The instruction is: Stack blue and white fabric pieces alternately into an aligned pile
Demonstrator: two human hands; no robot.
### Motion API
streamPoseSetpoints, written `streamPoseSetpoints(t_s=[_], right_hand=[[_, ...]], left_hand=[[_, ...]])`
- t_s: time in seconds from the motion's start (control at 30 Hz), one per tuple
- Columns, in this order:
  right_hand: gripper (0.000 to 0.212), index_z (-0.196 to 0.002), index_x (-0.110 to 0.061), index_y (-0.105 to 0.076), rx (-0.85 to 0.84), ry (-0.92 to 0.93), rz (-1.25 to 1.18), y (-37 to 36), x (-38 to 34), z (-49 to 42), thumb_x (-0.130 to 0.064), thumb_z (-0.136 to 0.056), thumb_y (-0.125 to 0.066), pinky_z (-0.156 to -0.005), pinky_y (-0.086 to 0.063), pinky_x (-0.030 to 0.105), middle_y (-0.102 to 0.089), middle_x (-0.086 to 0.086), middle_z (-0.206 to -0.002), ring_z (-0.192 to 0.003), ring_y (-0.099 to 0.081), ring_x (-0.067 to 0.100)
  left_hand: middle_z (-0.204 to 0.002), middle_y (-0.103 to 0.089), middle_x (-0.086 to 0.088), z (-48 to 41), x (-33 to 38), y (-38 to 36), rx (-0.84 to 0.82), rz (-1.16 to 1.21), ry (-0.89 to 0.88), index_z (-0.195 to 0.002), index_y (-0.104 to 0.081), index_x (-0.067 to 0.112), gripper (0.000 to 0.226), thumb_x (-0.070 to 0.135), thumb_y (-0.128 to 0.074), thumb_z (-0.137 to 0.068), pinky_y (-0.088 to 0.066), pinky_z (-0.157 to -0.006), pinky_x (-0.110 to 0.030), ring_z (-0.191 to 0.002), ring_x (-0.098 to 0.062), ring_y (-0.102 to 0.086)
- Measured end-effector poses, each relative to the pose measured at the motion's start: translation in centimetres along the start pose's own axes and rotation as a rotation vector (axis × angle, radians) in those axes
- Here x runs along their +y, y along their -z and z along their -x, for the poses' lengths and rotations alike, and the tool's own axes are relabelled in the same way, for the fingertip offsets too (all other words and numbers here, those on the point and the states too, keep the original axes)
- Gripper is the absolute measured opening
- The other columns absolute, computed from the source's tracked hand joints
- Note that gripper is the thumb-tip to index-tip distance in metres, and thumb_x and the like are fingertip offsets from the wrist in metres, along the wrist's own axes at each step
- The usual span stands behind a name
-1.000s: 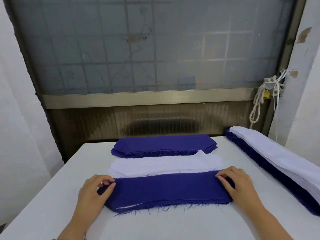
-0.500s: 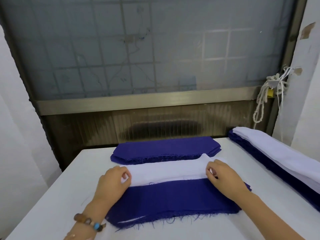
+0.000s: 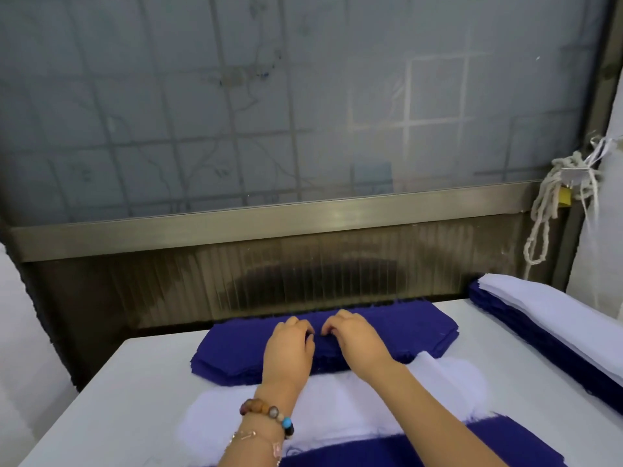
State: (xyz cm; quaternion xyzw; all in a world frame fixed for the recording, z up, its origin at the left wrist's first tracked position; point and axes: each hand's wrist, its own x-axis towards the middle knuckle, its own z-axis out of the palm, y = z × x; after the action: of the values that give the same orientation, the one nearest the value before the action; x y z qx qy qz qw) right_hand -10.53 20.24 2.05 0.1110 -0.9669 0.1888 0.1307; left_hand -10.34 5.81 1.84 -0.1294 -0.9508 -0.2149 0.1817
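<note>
Both hands rest on the blue stack [image 3: 397, 326] at the far edge of the desk [image 3: 128, 392]: left hand [image 3: 288, 348] and right hand [image 3: 354, 338] side by side, fingers curled down onto the top piece (whether they pinch it, I cannot tell). Nearer lies the white stack [image 3: 438, 392], then the mixed pile [image 3: 488, 443], blue on top.

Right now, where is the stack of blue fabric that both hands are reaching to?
The blue stack lies at the table's far edge below the window, centre of the head view, just beyond the white pieces; the left hand and right hand rest on it.
</note>
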Motion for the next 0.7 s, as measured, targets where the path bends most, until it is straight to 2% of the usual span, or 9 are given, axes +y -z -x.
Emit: streamPoseSetpoints(t_s=[0.07,0.13,0.23,0.33,0.4,0.47,0.57,0.7], right_hand=[[0.017,-0.110,-0.024,-0.060,0.012,-0.034,0.005,-0.5,0.2,-1.1,-0.019,-0.099,-0.047,-0.084,-0.048,0.029,-0.056,-0.002,-0.113,-0.103,-0.054,0.018],[0.009,-0.103,-0.024,-0.054,0.047,-0.048,0.032,-0.9,0.2,-1.7,-0.030,-0.098,-0.049,-0.072,-0.047,0.030,-0.059,-0.003,-0.105,-0.092,-0.057,0.017],[0.019,-0.112,-0.026,-0.048,0.103,-0.050,0.071,-1.7,0.3,-2.2,-0.038,-0.097,-0.049,-0.066,-0.043,0.027,-0.062,-0.005,-0.109,-0.090,-0.059,0.016],[0.031,-0.126,-0.029,-0.046,0.140,-0.063,0.086,-2.4,0.4,-2.6,-0.040,-0.098,-0.047,-0.069,-0.043,0.026,-0.060,-0.007,-0.121,-0.101,-0.060,0.015],[0.031,-0.128,-0.030,-0.046,0.163,-0.076,0.107,-2.8,0.5,-2.6,-0.041,-0.099,-0.045,-0.070,-0.043,0.026,-0.059,-0.008,-0.124,-0.106,-0.058,0.015],[0.029,-0.125,-0.031,-0.046,0.180,-0.085,0.107,-3.1,0.5,-2.5,-0.041,-0.099,-0.045,-0.069,-0.043,0.026,-0.059,-0.008,-0.122,-0.107,-0.056,0.014],[0.025,-0.121,-0.031,-0.047,0.192,-0.097,0.086,-3.2,0.5,-2.4,-0.041,-0.099,-0.045,-0.070,-0.045,0.025,-0.059,-0.009,-0.119,-0.105,-0.056,0.013],[0.022,-0.117,-0.030,-0.047,0.199,-0.110,0.061,-3.0,0.4,-2.3,-0.041,-0.098,-0.046,-0.071,-0.045,0.023,-0.060,-0.009,-0.116,-0.100,-0.058,0.011]], left_hand=[[-0.096,-0.055,0.009,-1.1,-0.2,-0.6,0.041,-0.002,0.035,-0.096,-0.060,0.025,0.007,0.029,-0.053,-0.096,-0.045,-0.072,-0.023,-0.090,-0.008,-0.051],[-0.083,-0.054,0.010,-2.1,-0.4,-0.9,0.053,0.006,0.085,-0.086,-0.057,0.025,0.012,0.033,-0.056,-0.095,-0.039,-0.062,-0.020,-0.075,-0.007,-0.049],[-0.070,-0.052,0.009,-2.7,-0.8,-1.7,0.069,0.026,0.145,-0.084,-0.054,0.026,0.017,0.038,-0.056,-0.094,-0.039,-0.058,-0.021,-0.065,-0.006,-0.049],[-0.084,-0.059,0.010,-2.4,-1.1,-2.6,0.108,0.012,0.128,-0.105,-0.052,0.029,0.015,0.040,-0.052,-0.096,-0.044,-0.064,-0.021,-0.080,-0.008,-0.055],[-0.104,-0.061,0.008,-2.4,-1.1,-2.9,0.112,-0.020,0.102,-0.123,-0.050,0.030,0.027,0.040,-0.047,-0.098,-0.043,-0.071,-0.020,-0.098,-0.009,-0.054],[-0.117,-0.057,0.008,-2.3,-1.1,-3.0,0.118,-0.037,0.090,-0.132,-0.047,0.030,0.033,0.038,-0.044,-0.100,-0.044,-0.081,-0.021,-0.108,-0.009,-0.050],[-0.122,-0.051,0.008,-2.1,-1.2,-2.9,0.127,-0.090,0.063,-0.133,-0.047,0.032,0.033,0.038,-0.043,-0.101,-0.042,-0.092,-0.023,-0.110,-0.008,-0.045],[-0.120,-0.046,0.009,-2.0,-1.3,-2.7,0.129,-0.155,0.055,-0.127,-0.047,0.034,0.028,0.040,-0.043,-0.100,-0.038,-0.094,-0.025,-0.110,-0.008,-0.041]])
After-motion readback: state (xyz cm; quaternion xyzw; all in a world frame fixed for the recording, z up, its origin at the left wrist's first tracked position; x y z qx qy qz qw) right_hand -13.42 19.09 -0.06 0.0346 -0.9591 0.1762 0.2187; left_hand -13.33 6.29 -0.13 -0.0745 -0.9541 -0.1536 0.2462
